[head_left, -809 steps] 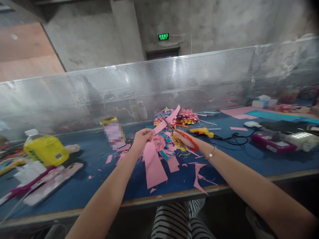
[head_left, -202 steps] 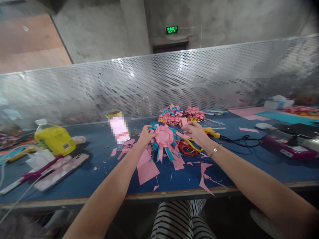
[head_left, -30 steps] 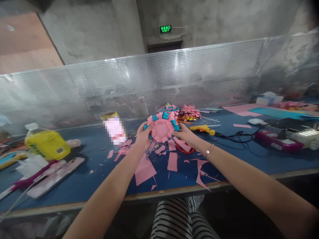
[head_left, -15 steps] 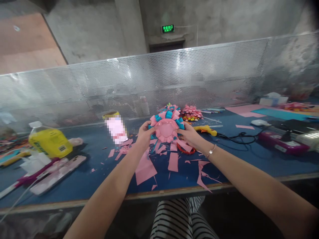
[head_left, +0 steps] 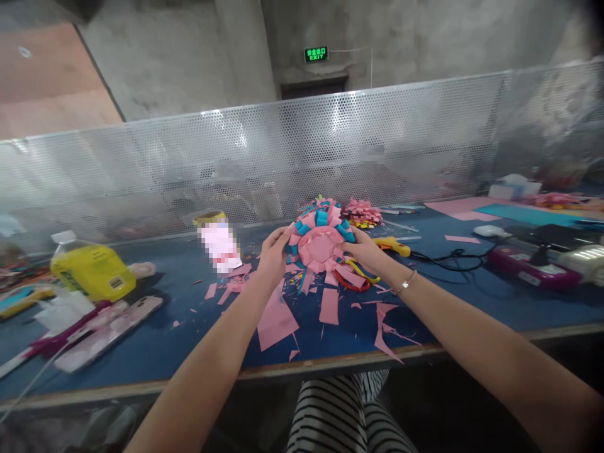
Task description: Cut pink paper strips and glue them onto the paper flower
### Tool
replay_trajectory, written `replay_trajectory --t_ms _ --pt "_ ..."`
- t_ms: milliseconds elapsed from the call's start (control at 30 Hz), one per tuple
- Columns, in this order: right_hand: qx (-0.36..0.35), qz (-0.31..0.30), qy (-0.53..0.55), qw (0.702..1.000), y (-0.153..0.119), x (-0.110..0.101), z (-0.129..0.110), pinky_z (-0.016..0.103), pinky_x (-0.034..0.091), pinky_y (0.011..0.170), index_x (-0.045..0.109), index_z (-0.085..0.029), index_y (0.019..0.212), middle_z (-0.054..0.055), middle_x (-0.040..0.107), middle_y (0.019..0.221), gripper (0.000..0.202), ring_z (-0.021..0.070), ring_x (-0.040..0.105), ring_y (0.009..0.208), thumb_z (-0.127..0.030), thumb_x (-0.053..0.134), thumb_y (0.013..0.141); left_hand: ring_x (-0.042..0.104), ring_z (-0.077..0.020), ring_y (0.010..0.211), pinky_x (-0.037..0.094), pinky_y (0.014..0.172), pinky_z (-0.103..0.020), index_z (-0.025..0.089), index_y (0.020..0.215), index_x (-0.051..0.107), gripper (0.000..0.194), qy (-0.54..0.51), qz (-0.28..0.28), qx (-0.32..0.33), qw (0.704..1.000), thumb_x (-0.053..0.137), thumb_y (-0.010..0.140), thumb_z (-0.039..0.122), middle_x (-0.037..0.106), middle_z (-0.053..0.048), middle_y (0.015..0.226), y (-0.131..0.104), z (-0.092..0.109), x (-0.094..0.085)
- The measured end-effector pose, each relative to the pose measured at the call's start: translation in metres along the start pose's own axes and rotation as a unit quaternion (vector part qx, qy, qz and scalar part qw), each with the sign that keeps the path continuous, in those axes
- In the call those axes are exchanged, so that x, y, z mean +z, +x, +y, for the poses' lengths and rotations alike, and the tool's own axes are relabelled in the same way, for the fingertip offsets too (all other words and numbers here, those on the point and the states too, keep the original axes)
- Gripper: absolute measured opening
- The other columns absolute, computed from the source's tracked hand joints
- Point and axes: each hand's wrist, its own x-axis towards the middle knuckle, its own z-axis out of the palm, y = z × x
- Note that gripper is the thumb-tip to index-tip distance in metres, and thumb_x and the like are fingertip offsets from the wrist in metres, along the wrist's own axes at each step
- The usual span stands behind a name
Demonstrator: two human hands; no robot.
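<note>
A round rosette (head_left: 321, 245) of pink and blue paper loops is held up above the blue table (head_left: 198, 333). Its flat pink centre faces me. My left hand (head_left: 274, 253) grips its left edge, fingers partly behind the loops. On the right edge my right hand (head_left: 363, 248) pinches the loops. Cut pink paper pieces (head_left: 278, 321) and thin scraps lie on the table below it. Behind the rosette are a pink and blue paper flower (head_left: 325, 202) and a pile of pink flowers (head_left: 362, 212).
Left are a yellow bottle (head_left: 97, 270), a pink phone (head_left: 111, 333) and a lit, blurred screen (head_left: 219, 245). Right are a yellow glue gun (head_left: 394, 244), a purple power strip (head_left: 533, 267) and coloured sheets (head_left: 523, 217). A perforated metal panel (head_left: 302, 151) stands behind.
The rosette has moved slightly to the right and turned a little, with both hands still on its edges. More of a yellow and blue band shows beside my right hand.
</note>
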Motion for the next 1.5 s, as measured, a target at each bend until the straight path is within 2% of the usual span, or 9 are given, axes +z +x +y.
replay_trajectory --t_ms 233,433,700,900,1000,1133,1200,1333,1500 --pt "-0.036 0.001 0.000 0.999 0.004 -0.002 0.003 0.024 0.043 0.054 0.051 -0.020 0.082 -0.003 0.056 0.074 0.024 0.0099 0.050 0.062 -0.021 0.061 0.060 0.046 -0.0067 0.051 0.036 0.045 -0.019 0.016 0.060 0.058 0.003 -0.004 -0.009 0.008 1.000 0.060 0.059 0.018 0.050 0.003 0.056 -0.003 0.005 0.002" --pt "-0.083 0.024 -0.090 0.992 0.002 -0.003 0.001 0.026 0.043 0.057 0.049 -0.022 0.076 -0.003 0.054 0.068 0.015 0.0120 0.050 0.063 -0.023 0.059 0.064 0.047 -0.0073 0.054 0.038 0.053 -0.021 0.016 0.060 0.059 0.005 0.016 -0.003 0.050 0.999 0.061 0.059 0.021 0.051 0.003 0.056 0.000 0.004 0.001" --pt "-0.207 0.005 -0.140 0.968 0.001 -0.004 -0.004 0.033 0.044 0.080 0.052 -0.021 0.090 0.002 0.060 0.092 0.024 0.0169 0.056 0.087 -0.022 0.058 0.067 0.051 -0.0097 0.062 0.041 0.062 -0.024 0.018 0.065 0.063 0.010 0.064 0.018 0.095 0.993 0.063 0.063 0.028 0.057 0.001 0.064 0.002 0.000 -0.002" --pt "-0.257 0.036 -0.203 0.944 0.005 -0.011 0.000 0.035 0.043 0.079 0.052 -0.021 0.087 0.002 0.058 0.090 0.022 0.0174 0.055 0.086 -0.017 0.056 0.066 0.054 -0.0145 0.074 0.041 0.071 -0.029 0.020 0.071 0.063 0.010 0.138 -0.032 0.147 0.979 0.058 0.064 0.025 0.060 -0.002 0.074 -0.001 0.002 -0.007" --pt "-0.321 0.046 -0.227 0.918 0.005 -0.012 -0.004 0.037 0.043 0.079 0.052 -0.023 0.079 0.001 0.055 0.086 0.016 0.0176 0.053 0.085 -0.017 0.058 0.065 0.052 -0.0196 0.090 0.039 0.080 -0.035 0.021 0.078 0.061 0.017 0.252 -0.077 0.241 0.934 0.055 0.062 0.021 0.060 -0.005 0.090 -0.006 0.008 -0.008" --pt "-0.427 0.048 -0.225 0.875 0.003 -0.014 -0.012 0.042 0.041 0.085 0.052 -0.024 0.074 0.002 0.054 0.083 0.011 0.0187 0.053 0.089 -0.019 0.059 0.068 0.048 -0.0231 0.098 0.033 0.088 -0.041 0.022 0.081 0.058 0.030 0.432 -0.069 0.373 0.818 0.059 0.052 0.013 0.058 -0.006 0.099 -0.013 0.014 -0.003" --pt "-0.451 0.064 -0.235 0.859 0.002 -0.015 -0.013 0.043 0.040 0.087 0.053 -0.025 0.075 0.002 0.055 0.084 0.009 0.0192 0.053 0.092 -0.019 0.058 0.070 0.049 -0.0234 0.097 0.032 0.088 -0.041 0.022 0.083 0.058 0.034 0.470 -0.061 0.412 0.778 0.061 0.050 0.013 0.058 -0.006 0.098 -0.015 0.013 -0.002" --pt "-0.440 0.089 -0.266 0.853 0.003 -0.016 -0.012 0.045 0.040 0.088 0.054 -0.025 0.071 0.003 0.056 0.087 0.005 0.0211 0.052 0.098 -0.024 0.059 0.071 0.051 -0.0231 0.095 0.033 0.087 -0.040 0.023 0.085 0.058 0.034 0.474 -0.076 0.470 0.740 0.058 0.053 0.012 0.059 -0.006 0.098 -0.013 0.011 -0.006" --pt "-0.443 0.097 -0.265 0.851 0.002 -0.014 -0.014 0.045 0.042 0.088 0.053 -0.025 0.068 0.003 0.056 0.085 0.007 0.0207 0.052 0.099 -0.026 0.059 0.071 0.053 -0.0215 0.090 0.036 0.084 -0.039 0.024 0.084 0.060 0.031 0.448 -0.120 0.507 0.726 0.049 0.058 0.010 0.063 -0.004 0.093 -0.016 0.017 -0.009"
